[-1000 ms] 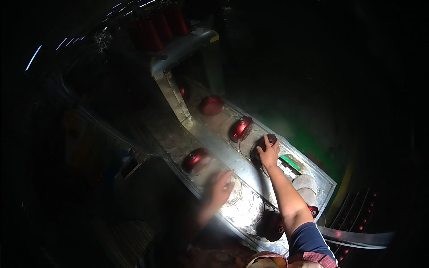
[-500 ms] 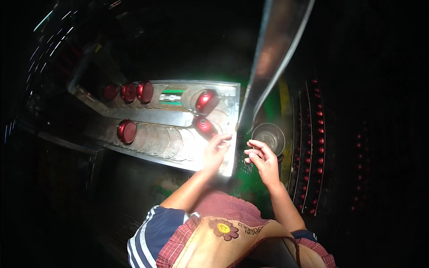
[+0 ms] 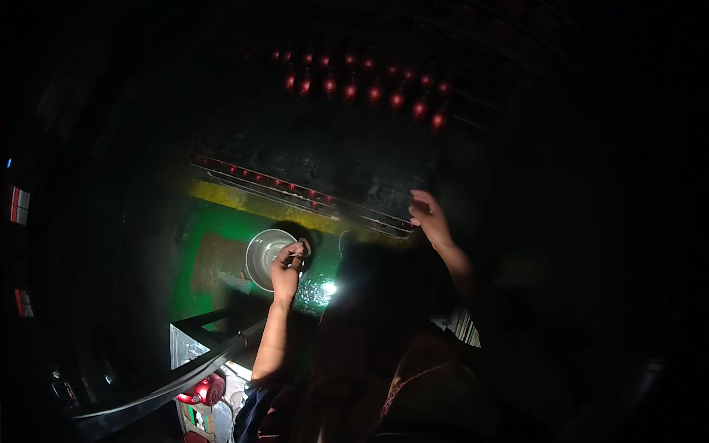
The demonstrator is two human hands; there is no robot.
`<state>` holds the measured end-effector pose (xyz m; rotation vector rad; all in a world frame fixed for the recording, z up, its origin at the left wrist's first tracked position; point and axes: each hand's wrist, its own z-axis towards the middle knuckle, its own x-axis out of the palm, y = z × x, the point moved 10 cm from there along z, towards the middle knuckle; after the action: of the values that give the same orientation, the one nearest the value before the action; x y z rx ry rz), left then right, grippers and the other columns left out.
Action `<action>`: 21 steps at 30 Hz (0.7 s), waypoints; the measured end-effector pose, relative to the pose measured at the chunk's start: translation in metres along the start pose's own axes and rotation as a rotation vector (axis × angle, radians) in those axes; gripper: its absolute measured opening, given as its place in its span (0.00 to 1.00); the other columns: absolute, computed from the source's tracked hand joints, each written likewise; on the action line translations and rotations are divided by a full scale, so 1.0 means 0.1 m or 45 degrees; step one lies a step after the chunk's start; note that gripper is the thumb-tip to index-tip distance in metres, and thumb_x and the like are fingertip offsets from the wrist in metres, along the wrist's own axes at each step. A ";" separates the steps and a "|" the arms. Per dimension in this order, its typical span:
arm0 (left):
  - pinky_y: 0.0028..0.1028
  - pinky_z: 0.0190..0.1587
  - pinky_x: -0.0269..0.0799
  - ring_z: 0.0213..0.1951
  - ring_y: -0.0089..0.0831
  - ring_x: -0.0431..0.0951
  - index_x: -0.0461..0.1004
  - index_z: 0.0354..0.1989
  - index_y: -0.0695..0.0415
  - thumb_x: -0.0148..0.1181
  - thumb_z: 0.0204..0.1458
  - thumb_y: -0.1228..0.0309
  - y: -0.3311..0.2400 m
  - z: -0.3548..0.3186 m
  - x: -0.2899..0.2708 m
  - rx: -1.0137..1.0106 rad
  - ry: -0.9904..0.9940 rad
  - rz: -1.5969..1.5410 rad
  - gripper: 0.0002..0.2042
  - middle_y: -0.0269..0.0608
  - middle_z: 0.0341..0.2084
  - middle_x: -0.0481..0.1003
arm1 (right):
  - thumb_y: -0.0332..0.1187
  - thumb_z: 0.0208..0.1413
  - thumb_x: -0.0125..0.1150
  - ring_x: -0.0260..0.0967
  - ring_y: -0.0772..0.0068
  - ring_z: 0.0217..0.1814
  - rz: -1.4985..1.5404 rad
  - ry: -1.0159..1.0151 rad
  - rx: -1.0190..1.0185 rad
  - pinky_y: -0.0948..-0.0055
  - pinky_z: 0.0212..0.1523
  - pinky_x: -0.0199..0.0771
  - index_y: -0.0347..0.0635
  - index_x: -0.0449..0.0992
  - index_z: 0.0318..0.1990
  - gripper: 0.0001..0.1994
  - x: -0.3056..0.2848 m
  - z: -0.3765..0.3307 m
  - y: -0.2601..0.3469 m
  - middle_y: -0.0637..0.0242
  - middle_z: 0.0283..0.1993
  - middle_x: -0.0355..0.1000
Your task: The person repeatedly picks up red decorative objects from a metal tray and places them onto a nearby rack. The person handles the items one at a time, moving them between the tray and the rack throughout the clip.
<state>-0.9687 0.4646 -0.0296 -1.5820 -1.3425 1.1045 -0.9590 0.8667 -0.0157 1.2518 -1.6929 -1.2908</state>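
On the green floor (image 3: pixel 221 218) stands the round metal pot (image 3: pixel 260 257), with no long axis from above. Your left hand (image 3: pixel 285 275) is nearer, overlapping its right rim, fingers (image 3: pixel 296 249) bunched; whether they pinch anything, I cannot tell. Your right hand (image 3: pixel 434 220) hangs well apart rightward, its fingers loosely parted.

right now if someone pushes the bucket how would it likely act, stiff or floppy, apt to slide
The bucket is probably stiff, since its round rim looks even and unsagging. It might slide if pushed low, as the floor beside it glints and may be wet. Its weight is harder to judge: what it holds is unclear.
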 end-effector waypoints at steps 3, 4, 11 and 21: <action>0.25 0.52 0.71 0.48 0.27 0.78 0.76 0.53 0.61 0.54 0.54 0.87 -0.63 1.34 0.42 0.295 0.074 0.084 0.18 0.41 0.46 0.78 | 0.29 0.57 0.66 0.71 0.68 0.54 -0.342 -0.250 -0.151 0.68 0.52 0.73 0.48 0.68 0.64 0.27 -0.51 1.04 0.35 0.59 0.59 0.71; 0.26 0.52 0.72 0.49 0.30 0.78 0.76 0.55 0.58 0.54 0.54 0.86 -0.81 1.82 0.63 0.320 0.106 0.081 0.20 0.41 0.47 0.78 | 0.29 0.56 0.66 0.71 0.64 0.55 -0.419 -0.330 -0.188 0.65 0.54 0.73 0.47 0.67 0.65 0.28 -0.64 1.35 0.42 0.58 0.60 0.70; 0.47 0.65 0.62 0.64 0.56 0.61 0.69 0.64 0.40 0.60 0.51 0.67 -1.91 4.24 2.54 0.908 0.181 0.949 0.28 0.55 0.68 0.58 | 0.35 0.58 0.60 0.66 0.52 0.62 -1.000 -0.633 -0.514 0.52 0.62 0.68 0.50 0.66 0.65 0.26 -1.17 3.16 0.54 0.52 0.60 0.68; 0.48 0.58 0.69 0.60 0.59 0.64 0.70 0.61 0.33 0.60 0.54 0.64 -1.63 4.50 3.04 0.896 0.029 1.036 0.23 0.52 0.67 0.56 | 0.30 0.52 0.62 0.59 0.43 0.65 -1.292 -0.802 -0.393 0.48 0.66 0.61 0.54 0.69 0.64 0.28 -1.12 3.29 0.44 0.50 0.61 0.66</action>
<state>-1.4255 0.7987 -0.0650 -1.5681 -0.1593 1.7691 -1.2310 1.0814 -0.0657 1.6809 -1.0863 -2.6457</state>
